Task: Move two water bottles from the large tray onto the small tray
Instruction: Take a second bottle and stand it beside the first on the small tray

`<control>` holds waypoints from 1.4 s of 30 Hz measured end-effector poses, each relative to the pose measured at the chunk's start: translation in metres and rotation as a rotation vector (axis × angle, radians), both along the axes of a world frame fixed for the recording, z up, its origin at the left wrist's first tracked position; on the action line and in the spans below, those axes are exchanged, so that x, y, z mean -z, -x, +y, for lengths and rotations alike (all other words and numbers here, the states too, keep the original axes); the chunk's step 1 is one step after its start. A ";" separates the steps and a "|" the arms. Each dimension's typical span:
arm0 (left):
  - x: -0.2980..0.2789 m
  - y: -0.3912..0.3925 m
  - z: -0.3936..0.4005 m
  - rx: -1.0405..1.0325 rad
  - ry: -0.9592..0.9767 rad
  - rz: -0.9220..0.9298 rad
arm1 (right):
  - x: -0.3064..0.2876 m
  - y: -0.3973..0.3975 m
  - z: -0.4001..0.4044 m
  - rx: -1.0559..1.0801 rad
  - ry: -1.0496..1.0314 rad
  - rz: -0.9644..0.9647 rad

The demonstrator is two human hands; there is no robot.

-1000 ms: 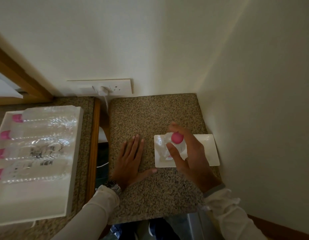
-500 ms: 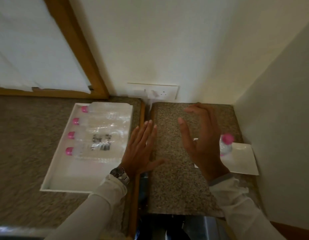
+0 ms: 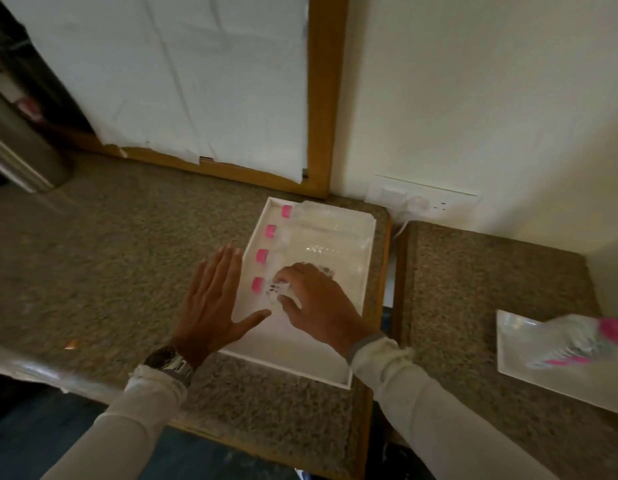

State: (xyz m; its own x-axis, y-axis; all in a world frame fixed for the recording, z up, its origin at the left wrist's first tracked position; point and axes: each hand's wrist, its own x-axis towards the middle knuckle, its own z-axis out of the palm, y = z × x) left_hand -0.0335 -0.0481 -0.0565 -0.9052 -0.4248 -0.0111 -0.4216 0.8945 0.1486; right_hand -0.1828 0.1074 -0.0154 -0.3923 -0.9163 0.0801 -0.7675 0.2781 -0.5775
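The right hand (image 3: 318, 303) curls around the nearest bottle (image 3: 271, 289) in the large tray (image 3: 361, 271) — the left hand (image 3: 214, 303) lies flat, fingers spread, on the counter (image 3: 93, 254).

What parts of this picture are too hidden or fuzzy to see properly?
- Head view: the nearest bottle in the large tray is mostly under the right hand, so the grip is unclear.
- Head view: the bottle on the small tray is smeared by motion blur and cut by the right edge.
- Head view: bottle labels are too blurred to read.
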 end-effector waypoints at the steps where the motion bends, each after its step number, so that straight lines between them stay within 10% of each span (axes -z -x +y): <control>1: 0.003 -0.011 -0.007 -0.007 -0.009 0.000 | 0.004 -0.008 -0.013 -0.015 -0.025 0.032; 9: 0.026 -0.070 -0.049 0.077 -0.113 -0.001 | 0.031 -0.033 -0.080 -0.066 -0.371 0.392; 26: 0.060 -0.086 -0.054 0.187 -0.051 -0.149 | 0.034 -0.030 -0.068 -0.152 -0.275 0.295; 37: 0.030 -0.061 -0.044 0.111 -0.048 -0.076 | -0.045 0.017 -0.008 0.326 0.629 -0.365; 42: 0.005 -0.018 -0.010 0.213 -0.010 -0.040 | -0.087 0.046 0.030 0.370 0.862 -0.382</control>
